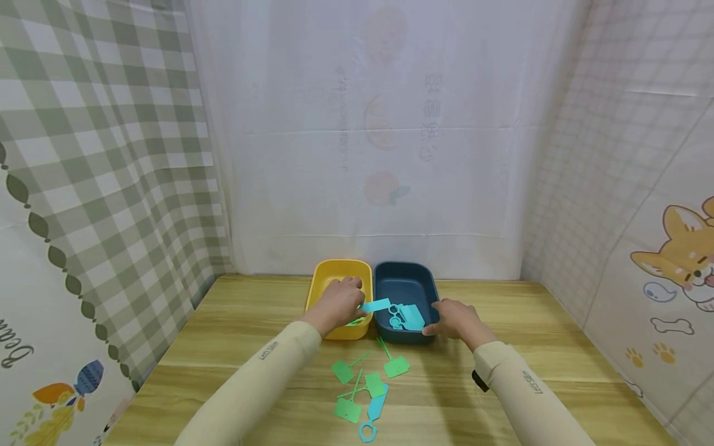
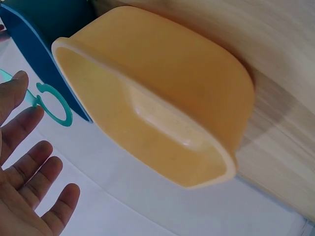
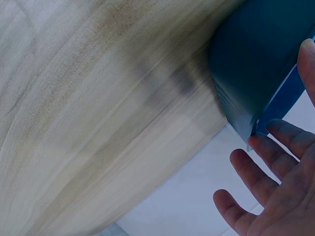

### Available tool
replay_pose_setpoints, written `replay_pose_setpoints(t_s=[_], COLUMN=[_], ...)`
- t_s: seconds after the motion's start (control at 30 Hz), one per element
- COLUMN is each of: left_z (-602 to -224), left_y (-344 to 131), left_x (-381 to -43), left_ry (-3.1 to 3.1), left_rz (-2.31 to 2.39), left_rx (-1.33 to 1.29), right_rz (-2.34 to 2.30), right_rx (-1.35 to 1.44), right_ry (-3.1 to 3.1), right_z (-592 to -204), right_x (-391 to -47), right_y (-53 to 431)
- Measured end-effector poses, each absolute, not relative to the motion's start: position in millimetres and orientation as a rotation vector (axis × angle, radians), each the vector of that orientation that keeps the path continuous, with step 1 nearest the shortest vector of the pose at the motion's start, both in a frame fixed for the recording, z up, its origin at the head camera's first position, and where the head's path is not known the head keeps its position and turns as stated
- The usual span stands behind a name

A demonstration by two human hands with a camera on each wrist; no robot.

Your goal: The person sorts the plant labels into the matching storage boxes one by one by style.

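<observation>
My left hand (image 1: 339, 301) is over the yellow bin (image 1: 319, 282), pinching a light blue plastic tag (image 1: 376, 305) between thumb and index finger. In the left wrist view the open ring (image 2: 63, 114) at the tag's end sticks out past the fingertips; the other fingers are spread. My right hand (image 1: 456, 319) is at the right side of the dark blue bin (image 1: 401, 267), fingers loosely extended and touching its rim. Inside that bin lie several light blue tags (image 1: 413, 317). A bit of a green tag (image 1: 354, 322) shows in the yellow bin, mostly hidden by the left hand.
On the wooden table (image 1: 234, 359) in front of the bins lie several green tags (image 1: 396, 367) with thin stems. Another blue ring tag (image 1: 377, 406) lies partly under one of them. A white curtain (image 1: 368, 204) hangs behind, with patterned cloth on both sides.
</observation>
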State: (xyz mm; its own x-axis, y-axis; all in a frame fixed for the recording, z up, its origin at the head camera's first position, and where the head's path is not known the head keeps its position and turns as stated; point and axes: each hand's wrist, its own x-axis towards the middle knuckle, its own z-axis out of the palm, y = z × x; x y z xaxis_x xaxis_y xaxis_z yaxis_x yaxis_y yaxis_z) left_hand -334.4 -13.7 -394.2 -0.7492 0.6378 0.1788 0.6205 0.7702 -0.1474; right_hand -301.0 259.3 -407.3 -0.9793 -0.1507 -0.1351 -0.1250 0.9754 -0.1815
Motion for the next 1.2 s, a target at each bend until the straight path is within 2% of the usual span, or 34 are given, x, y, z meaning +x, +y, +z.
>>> replay_pose_setpoints(t_s=[0.5, 1.2], left_z=[-396.9, -418.2], left_y=[32.8, 73.4], left_x=[-344.4, -336.1], left_ry=[-2.793, -2.744], left_rz=[0.244, 0.325], left_rx=[-0.915, -0.906], right_rz=[-0.261, -0.248], right_rx=[-0.209, -0.218], right_ry=[2.972, 2.978], right_z=[-408.8, -409.7], right_x=[-301.2, -302.7], right_y=[257.7, 260.7])
